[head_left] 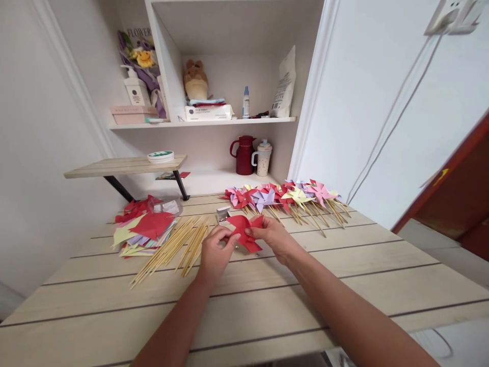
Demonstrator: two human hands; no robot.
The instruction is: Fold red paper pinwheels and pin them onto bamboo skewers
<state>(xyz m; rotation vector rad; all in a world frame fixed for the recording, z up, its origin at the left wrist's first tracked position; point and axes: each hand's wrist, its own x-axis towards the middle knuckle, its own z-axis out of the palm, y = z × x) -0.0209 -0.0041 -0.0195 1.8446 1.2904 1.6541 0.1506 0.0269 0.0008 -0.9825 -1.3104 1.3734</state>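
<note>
A red paper pinwheel (244, 230), partly folded, is held just above the wooden table (267, 300) by both hands. My left hand (215, 251) pinches its lower left edge, fingers closed. My right hand (272, 236) grips its right side, thumb on the centre. Left of the hands lie several thin wooden sticks (173, 247). Beside those sits a stack of coloured paper squares (147, 232).
A row of finished pinwheels on sticks (286, 196) lies at the back of the table. A small open box (222, 214) sits behind the hands. Further back, a red jug (244, 155) and a white cup (263, 158) stand below shelves; a low wooden shelf (126, 165) stands at the left.
</note>
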